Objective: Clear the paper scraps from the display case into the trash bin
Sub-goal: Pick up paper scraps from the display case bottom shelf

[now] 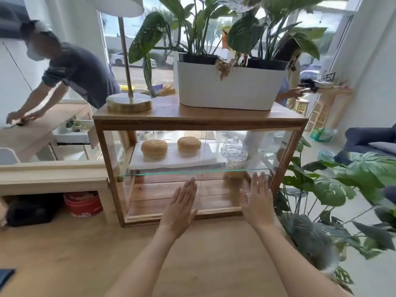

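A wood-framed glass display case [199, 123] stands on the wooden counter in front of me. On its glass shelf lie two round buns [154, 148] on a white board, with a domed glass jar [234, 154] to their right. The case's wooden floor [167, 190] shows no paper scraps that I can make out. My left hand [180, 209] and my right hand [257, 202] are both held flat and open in front of the lower compartment, holding nothing. No trash bin is in view.
A white planter [227, 86] and a lamp base [128, 102] sit on top of the case. Leafy plants [334, 189] crowd the right side. A person [70, 71] leans over a table at the left. A red tin [83, 203] sits under a low bench.
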The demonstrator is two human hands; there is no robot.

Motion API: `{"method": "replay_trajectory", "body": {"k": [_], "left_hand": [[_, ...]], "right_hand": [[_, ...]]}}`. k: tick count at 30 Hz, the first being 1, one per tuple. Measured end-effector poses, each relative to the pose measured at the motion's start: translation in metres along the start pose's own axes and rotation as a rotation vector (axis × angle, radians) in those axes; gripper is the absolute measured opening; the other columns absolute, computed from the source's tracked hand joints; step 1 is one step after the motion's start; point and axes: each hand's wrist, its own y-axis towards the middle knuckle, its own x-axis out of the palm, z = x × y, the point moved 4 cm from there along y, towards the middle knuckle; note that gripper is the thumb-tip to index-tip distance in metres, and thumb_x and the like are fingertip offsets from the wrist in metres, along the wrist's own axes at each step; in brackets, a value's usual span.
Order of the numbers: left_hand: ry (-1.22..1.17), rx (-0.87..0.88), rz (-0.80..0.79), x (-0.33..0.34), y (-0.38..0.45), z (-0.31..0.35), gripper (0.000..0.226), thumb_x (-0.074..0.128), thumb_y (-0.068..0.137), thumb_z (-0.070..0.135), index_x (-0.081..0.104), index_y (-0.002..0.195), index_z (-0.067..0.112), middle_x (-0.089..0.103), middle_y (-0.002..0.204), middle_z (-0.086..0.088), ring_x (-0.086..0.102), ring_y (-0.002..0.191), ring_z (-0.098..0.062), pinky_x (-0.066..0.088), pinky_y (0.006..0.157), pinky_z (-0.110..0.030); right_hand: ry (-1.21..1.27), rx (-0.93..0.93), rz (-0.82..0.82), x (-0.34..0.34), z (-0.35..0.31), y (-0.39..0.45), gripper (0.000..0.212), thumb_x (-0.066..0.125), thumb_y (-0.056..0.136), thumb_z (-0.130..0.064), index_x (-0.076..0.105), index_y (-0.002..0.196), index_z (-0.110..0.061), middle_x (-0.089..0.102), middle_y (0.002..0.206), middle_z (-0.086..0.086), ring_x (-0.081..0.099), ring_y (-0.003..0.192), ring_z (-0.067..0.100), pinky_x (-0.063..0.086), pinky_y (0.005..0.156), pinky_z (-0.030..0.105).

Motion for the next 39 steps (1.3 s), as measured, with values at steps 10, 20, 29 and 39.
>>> {"method": "replay_trajectory", "body": {"k": [10, 20, 29, 39], "left_hand": [[0.216, 0.256, 0.293, -0.012, 0.073, -0.002, 0.074, 0.029, 0.093, 0.039, 0.001, 0.151, 0.002, 0.005, 0.16, -0.009, 0.0, 0.145, -0.025, -0.004, 0.119, -0.038], [0.374, 0.178, 0.35, -0.007, 0.082, -0.011, 0.082, 0.022, 0.094, 0.054, -0.014, 0.15, 0.006, -0.025, 0.157, -0.013, -0.017, 0.146, -0.026, -0.012, 0.119, -0.039], [0.472, 0.147, 0.343, -0.014, 0.068, -0.032, 0.08, 0.02, 0.094, 0.053, -0.014, 0.15, 0.008, -0.024, 0.157, -0.011, -0.021, 0.146, -0.025, -0.013, 0.118, -0.039], [0.501, 0.139, 0.336, -0.011, 0.039, -0.073, 0.069, 0.004, 0.096, 0.048, -0.009, 0.152, 0.009, -0.015, 0.16, -0.009, -0.009, 0.148, -0.022, -0.006, 0.12, -0.037]], "right_hand": [[0.008, -0.029, 0.175, -0.013, 0.027, 0.048, 0.069, 0.014, 0.096, -0.05, -0.003, 0.153, -0.015, -0.005, 0.161, 0.006, 0.0, 0.149, 0.022, 0.011, 0.119, 0.044], [-0.02, -0.115, 0.105, 0.008, 0.02, 0.061, 0.07, -0.002, 0.093, -0.059, -0.02, 0.149, -0.022, -0.025, 0.157, -0.002, -0.011, 0.149, 0.019, 0.007, 0.121, 0.048], [0.05, -0.154, 0.101, 0.01, 0.005, 0.054, 0.071, 0.006, 0.093, -0.058, -0.013, 0.152, -0.023, -0.023, 0.158, -0.005, -0.011, 0.148, 0.017, 0.004, 0.121, 0.046], [0.128, -0.075, 0.139, 0.0, 0.027, 0.06, 0.072, 0.009, 0.094, -0.057, -0.016, 0.151, -0.021, -0.02, 0.16, -0.003, -0.011, 0.149, 0.016, 0.004, 0.122, 0.044]]}}
